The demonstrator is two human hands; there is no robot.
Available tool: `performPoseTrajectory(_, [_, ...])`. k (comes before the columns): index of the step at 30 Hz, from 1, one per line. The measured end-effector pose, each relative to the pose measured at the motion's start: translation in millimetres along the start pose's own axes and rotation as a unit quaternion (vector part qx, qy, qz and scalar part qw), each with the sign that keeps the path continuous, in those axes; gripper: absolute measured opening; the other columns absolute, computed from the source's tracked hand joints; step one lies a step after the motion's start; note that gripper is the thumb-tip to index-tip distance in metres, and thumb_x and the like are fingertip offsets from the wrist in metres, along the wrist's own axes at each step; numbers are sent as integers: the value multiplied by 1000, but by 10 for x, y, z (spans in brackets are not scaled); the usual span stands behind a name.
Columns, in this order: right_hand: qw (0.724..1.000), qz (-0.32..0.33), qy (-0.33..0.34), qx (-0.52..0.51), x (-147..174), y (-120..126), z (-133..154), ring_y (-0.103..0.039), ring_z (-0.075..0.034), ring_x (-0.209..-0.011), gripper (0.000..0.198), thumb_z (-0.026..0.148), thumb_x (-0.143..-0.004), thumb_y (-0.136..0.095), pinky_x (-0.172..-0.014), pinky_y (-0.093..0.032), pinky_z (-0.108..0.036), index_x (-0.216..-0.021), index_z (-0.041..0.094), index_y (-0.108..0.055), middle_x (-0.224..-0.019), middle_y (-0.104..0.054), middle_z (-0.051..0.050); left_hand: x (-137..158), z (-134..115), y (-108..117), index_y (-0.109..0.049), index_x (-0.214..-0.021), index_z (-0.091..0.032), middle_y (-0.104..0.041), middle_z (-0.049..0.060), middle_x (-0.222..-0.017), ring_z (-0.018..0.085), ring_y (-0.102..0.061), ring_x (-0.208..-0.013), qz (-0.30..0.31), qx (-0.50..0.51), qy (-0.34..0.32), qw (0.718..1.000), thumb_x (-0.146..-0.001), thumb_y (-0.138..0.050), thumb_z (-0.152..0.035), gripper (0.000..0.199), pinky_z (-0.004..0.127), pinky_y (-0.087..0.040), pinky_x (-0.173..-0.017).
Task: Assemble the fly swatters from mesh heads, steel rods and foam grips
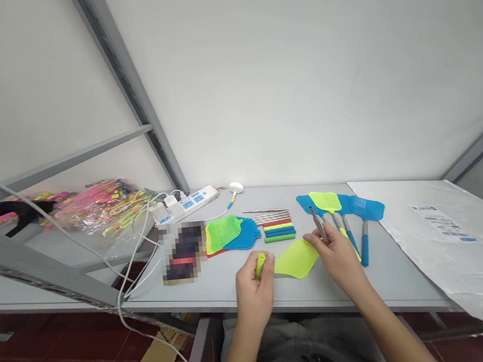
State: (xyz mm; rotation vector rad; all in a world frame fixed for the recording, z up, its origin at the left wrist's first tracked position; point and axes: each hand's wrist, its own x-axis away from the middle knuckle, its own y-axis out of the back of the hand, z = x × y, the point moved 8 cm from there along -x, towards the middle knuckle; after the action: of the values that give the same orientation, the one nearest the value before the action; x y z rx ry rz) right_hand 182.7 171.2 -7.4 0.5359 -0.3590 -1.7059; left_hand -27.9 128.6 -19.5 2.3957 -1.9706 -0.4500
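Note:
My left hand (pixel 254 288) is closed around a short hollow yellow-green handle sleeve (pixel 260 265), its open end facing up. Between my hands hangs a yellow-green fly swatter head (pixel 298 260), its left end against my left fingers. My right hand (pixel 338 254) grips a thin metal rod (pixel 318 226), tilted up, and touches the head's right end; how the rod and head meet is hidden by the fingers. Just beyond my right hand lie several fly swatters with blue heads (pixel 366 207) and a yellow one (pixel 326 201), their handles pointing toward me.
Loose swatter heads, green (pixel 223 233) and blue (pixel 242 236), are stacked at left. Metal rods (pixel 270 217) and coloured handle sleeves (pixel 280 237) lie mid-table. A power strip (pixel 188 205) with cables, a blurred-out object (pixel 184 252), a white plastic sheet (pixel 458 257) and a shelf frame (pixel 130 89) surround them.

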Motion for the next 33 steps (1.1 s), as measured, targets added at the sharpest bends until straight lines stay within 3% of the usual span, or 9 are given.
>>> performPoseTrajectory(5, [999, -41, -30, -17, 75, 148, -165, -47, -17, -59, 35, 56, -82, -58, -54, -35, -28, -75, 22, -53, -63, -52, 2, -46, 139, -139, -62, -110, -21, -58, -1, -75, 14, -52, -64, 57, -80, -16, 995, -90, -54, -48, 34, 23, -40, -61])
performPoseTrajectory(9, [998, -31, -49, -9, 102, 139, -274, -52, -20, -63, 35, 56, -82, -57, -57, -39, -30, -86, 21, -57, -70, -57, 0, -56, 214, -263, -63, -104, -22, -67, 3, -92, 19, -59, -80, 88, -167, -56, 980, -95, -48, -41, 26, 28, -42, -72])
performPoseTrajectory(16, [999, -15, -38, 28, 175, 84, -317, -57, -23, -69, 46, 51, -87, -47, -62, -43, -33, -117, 18, -58, -73, -56, -2, -32, 202, -360, -65, -105, -24, -70, 6, -97, 25, -60, -87, 97, -253, -95, 958, -94, -49, -26, 20, 37, -37, -79])
performPoseTrajectory(20, [990, -59, -52, -115, 292, 162, -311, -50, -19, -61, 42, 53, -88, -49, -59, -41, -31, -106, 19, -63, -64, -49, 1, -26, 149, -367, -64, -99, -23, -68, 5, -91, 24, -61, -86, 103, -256, -106, 955, -97, -43, -29, 22, 36, -39, -78])
performPoseTrajectory(24, [932, -112, -25, -344, 400, 258, -181, -49, -16, -62, 41, 53, -94, -42, -64, -42, -29, -87, 19, -66, -59, -42, 3, 8, 0, -346, -61, -101, -23, -66, 5, -97, 21, -61, -89, 122, -225, -116, 960, -100, -37, -35, 26, 32, -44, -79])
performPoseTrajectory(26, [920, -124, -16, -371, 438, 269, -100, -51, -16, -68, 46, 52, -96, -39, -67, -42, -28, -81, 18, -66, -64, -47, 0, 54, -99, -353, -59, -107, -23, -65, 5, -100, 20, -60, -93, 143, -204, -122, 961, -101, -37, -36, 27, 31, -45, -80])
performPoseTrajectory(28, [922, -123, -27, -367, 472, 232, -55, -46, -14, -60, 50, 54, -97, -37, -57, -38, -26, -75, 18, -65, -60, -45, 1, 119, -189, -389, -58, -113, -24, -64, 5, -99, 20, -60, -92, 178, -195, -131, 956, -101, -37, -35, 27, 30, -45, -79])
performPoseTrajectory(30, [920, -123, -30, -371, 515, 184, -30, -38, -12, -51, 54, 57, -96, -37, -50, -32, -25, -68, 18, -61, -54, -41, 2, 191, -263, -439, -58, -116, -25, -64, 5, -98, 21, -59, -91, 213, -212, -152, 942, -100, -39, -35, 26, 31, -45, -78])
performPoseTrajectory(33, [913, -149, -15, -380, 614, 166, -19, -40, -11, -52, 52, 59, -94, -42, -48, -32, -24, -66, 18, -59, -59, -47, 1, 262, -330, -484, -60, -116, -26, -66, 5, -99, 23, -59, -90, 236, -266, -194, 914, -99, -43, -34, 26, 33, -43, -76])
